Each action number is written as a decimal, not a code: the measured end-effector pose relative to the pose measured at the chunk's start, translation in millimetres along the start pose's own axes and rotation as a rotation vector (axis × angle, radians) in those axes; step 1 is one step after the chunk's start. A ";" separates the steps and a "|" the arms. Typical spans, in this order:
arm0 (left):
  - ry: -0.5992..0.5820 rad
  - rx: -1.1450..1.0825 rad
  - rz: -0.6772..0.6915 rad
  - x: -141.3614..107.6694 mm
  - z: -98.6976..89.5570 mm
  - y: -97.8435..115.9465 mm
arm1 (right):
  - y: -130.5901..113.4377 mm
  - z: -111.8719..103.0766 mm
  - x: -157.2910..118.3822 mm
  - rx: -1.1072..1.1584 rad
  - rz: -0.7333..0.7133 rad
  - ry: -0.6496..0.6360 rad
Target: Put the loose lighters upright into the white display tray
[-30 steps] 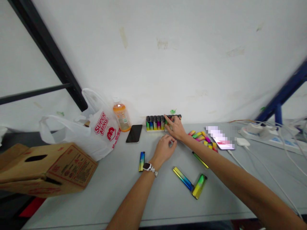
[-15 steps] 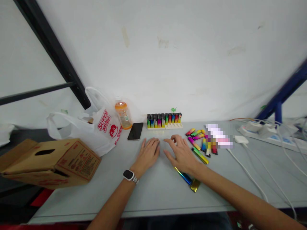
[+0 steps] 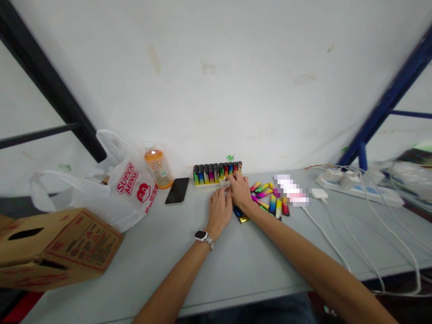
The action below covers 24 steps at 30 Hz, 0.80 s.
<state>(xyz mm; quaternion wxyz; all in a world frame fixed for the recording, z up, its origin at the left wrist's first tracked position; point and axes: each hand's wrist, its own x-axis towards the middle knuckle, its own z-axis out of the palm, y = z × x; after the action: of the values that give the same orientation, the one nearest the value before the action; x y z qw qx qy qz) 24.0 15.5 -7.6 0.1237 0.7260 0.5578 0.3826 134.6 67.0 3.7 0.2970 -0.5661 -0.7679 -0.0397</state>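
Several colourful lighters point(image 3: 216, 173) stand upright in a white tray point(image 3: 206, 184) by the wall. My right hand point(image 3: 240, 190) is at the tray's right front, its fingers bent and close together; whatever they hold is too small to make out. Just left of it, my left hand point(image 3: 220, 208), with a watch on the wrist, has its fingertips near the tray's front edge and near my right fingers. What it may hold is hidden. Loose lighters point(image 3: 272, 203) lie in a pile to the right, and a few more point(image 3: 243, 219) lie partly under my right hand.
A black phone point(image 3: 177, 191), an orange bottle point(image 3: 158, 168), a white plastic bag point(image 3: 118, 193) and a cardboard box point(image 3: 67, 247) are on the left. On the right are a blurred bright object point(image 3: 290, 190), a white charger point(image 3: 319, 194), cables and a power strip point(image 3: 364, 191).
Both hands have moved forward to the tray and closer together. The loose lighters that lay near my right wrist are now nearer the tray. The view has shifted to the right.
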 end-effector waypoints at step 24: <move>-0.274 0.286 0.357 23.1 36.2 18.6 | 43.5 -33.0 -66.8 0.023 0.316 -0.129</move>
<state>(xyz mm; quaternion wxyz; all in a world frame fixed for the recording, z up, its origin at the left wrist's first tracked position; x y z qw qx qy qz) 64.5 38.9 -11.2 0.0248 0.8681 0.4474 0.2137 199.3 12.9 -14.8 0.2560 -0.6777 -0.6873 0.0529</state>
